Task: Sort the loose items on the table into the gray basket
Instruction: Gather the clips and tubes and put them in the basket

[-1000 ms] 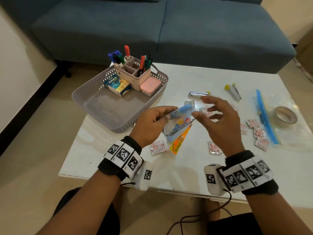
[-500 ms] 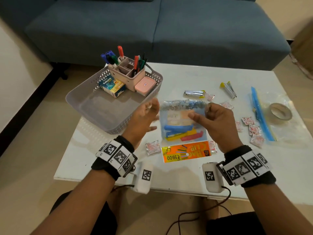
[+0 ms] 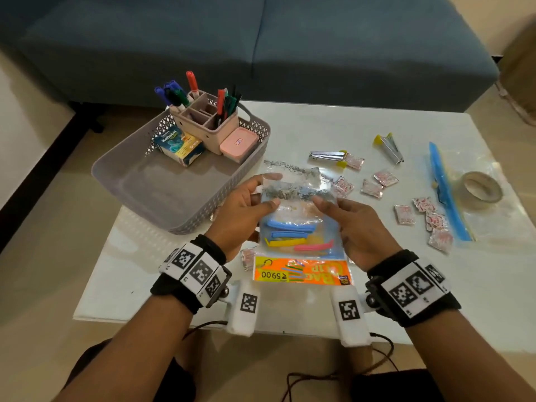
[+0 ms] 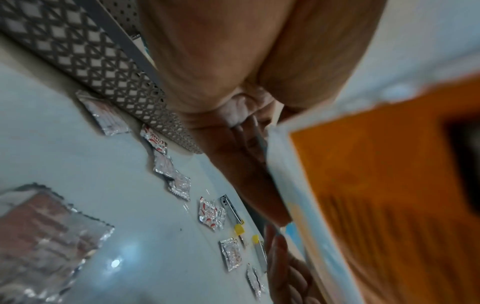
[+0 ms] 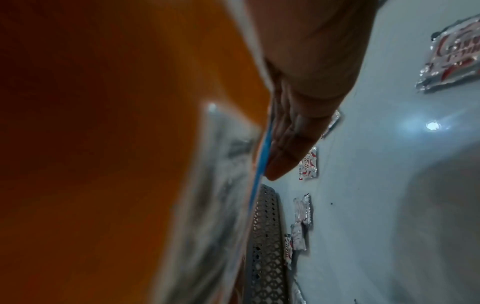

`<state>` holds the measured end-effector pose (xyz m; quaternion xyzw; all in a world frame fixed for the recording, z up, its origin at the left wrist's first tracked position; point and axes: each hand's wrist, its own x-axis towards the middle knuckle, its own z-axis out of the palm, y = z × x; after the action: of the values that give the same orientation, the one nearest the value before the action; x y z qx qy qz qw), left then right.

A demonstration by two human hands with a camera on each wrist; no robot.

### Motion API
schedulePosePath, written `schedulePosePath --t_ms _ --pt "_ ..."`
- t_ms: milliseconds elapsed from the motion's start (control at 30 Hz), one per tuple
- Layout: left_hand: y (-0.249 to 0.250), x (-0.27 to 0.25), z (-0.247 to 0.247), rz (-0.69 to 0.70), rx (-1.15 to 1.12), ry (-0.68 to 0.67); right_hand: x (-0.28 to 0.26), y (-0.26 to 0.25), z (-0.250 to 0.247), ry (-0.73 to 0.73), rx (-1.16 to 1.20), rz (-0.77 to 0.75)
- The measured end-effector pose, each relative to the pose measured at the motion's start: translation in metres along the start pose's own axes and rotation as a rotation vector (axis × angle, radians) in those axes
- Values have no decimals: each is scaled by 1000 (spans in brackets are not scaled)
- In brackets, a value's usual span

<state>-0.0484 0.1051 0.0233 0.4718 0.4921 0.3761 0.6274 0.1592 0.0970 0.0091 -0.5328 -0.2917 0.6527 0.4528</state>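
Left hand and right hand together held a clear packet of bag clips above the near part of the white table, one hand on each side edge, thumbs on top, fingers under, so both hands gripped it. Packet lay roughly flat, orange header card toward the person, printed upside down with a price on it; blue, yellow and pink clips showed through the plastic. In the left wrist view the left hand sat against the blurred orange card; in the right wrist view the right hand had fingers along the packet edge. Gray basket stood just left of the left hand, on the table's left corner, latticed wall facing the hands. Inside it at the far end: a beige pen organizer with markers, a pink case against it, a small blue and yellow box beside it. Loose on the table right of the hands: several foil sachets, one small sachet near the left wrist, two metal clips with yellow ends, a roll of tape lying on a clear zip bag with a blue slider strip. Blue sofa stood behind the table.
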Motion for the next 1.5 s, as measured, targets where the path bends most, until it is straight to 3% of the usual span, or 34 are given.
schedulePosePath --t_ms 267,567,833,900,1033,1200,1367,1500 --pt "4 0 -7 -39 -34 0 -1 -12 -9 -54 -83 -175" --pt "6 5 -3 53 -100 70 -2 -23 -9 -46 -228 -316" --pt "13 6 3 18 -128 11 1 -28 -7 -6 -136 -419" --pt "13 6 5 25 -131 7 2 -27 -7 9 -130 -397" --pt "6 10 5 94 -47 12 9 -26 -14 -2 -53 -184" --pt "6 11 4 53 -70 -18 10 -19 -14 -30 -235 -339" --pt "8 6 -4 -75 -7 -129 6 -17 -17 -161 -312 -329" --pt "3 2 -7 -92 82 -177 -1 -15 -7 -238 -407 -298"
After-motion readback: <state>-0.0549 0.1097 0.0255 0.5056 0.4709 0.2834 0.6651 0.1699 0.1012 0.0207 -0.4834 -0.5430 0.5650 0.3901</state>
